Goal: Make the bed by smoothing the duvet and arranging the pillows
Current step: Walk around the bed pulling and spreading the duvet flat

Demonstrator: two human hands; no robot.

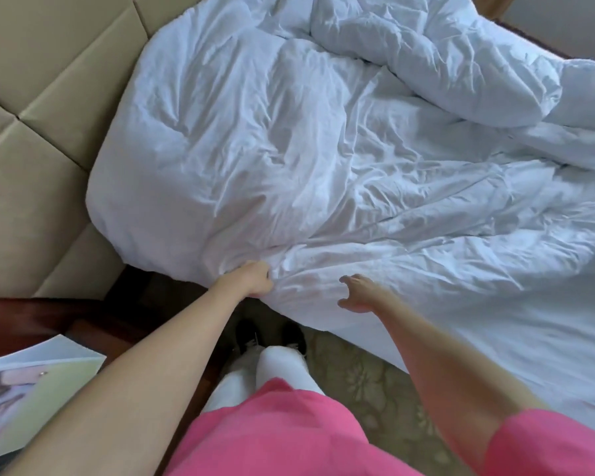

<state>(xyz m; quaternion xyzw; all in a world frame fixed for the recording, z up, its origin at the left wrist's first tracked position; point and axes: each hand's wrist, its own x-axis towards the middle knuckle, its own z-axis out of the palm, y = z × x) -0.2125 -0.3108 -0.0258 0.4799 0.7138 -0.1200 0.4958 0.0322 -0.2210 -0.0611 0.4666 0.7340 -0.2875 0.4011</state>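
Currently the left hand grips the duvet edge at the bed's near side, probably to pull it taut; the right hand hovers beside, fingers spread, holding nothing.

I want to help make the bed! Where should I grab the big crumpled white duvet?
Grab the crumpled white duvet along its near edge, from the bedside. That edge hangs loose and bunched; the left hand already grips it there. The open right hand could take it alongside.
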